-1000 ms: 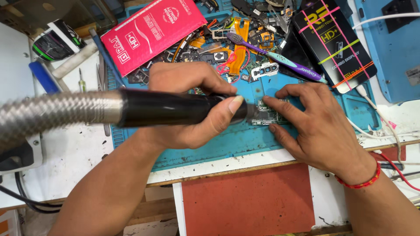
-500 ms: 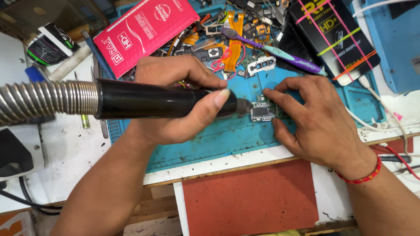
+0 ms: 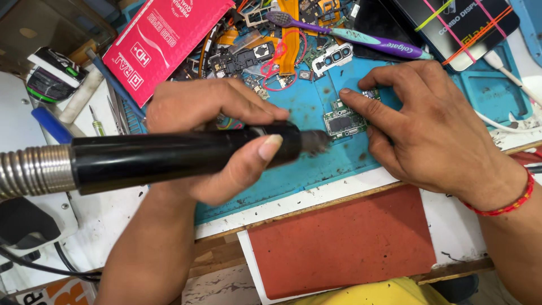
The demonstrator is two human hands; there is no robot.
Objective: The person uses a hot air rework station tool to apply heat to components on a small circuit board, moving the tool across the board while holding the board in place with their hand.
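Since half a second ago our view has closed in on the work, and the nozzle of the hot-air tool (image 3: 186,155) has stayed aimed at the small circuit board (image 3: 344,121), its dark tip just beside the board's left edge. Our left hand (image 3: 220,141) has its grip wrapped around the tool's black barrel, thumb pressed along the near side and fingers curled over the top; a ribbed metal hose runs from the barrel off to the left. Our right hand (image 3: 429,130) lies flat on the blue mat (image 3: 316,169), its grip holding nothing: the index finger rests on the top edge of the board and the other fingers spread over the mat to the right of it. A red thread bracelet (image 3: 508,203) circles that wrist. The board lies on the mat near its middle, between the two hands. Behind it sits a heap of loose phone parts (image 3: 254,53), with a purple and teal toothbrush (image 3: 350,36) lying across them and a pink packet (image 3: 164,39) to the left. A black phone (image 3: 451,25) bound with coloured rubber bands lies at the far right. At the front of the desk lies a red sheet (image 3: 339,237).
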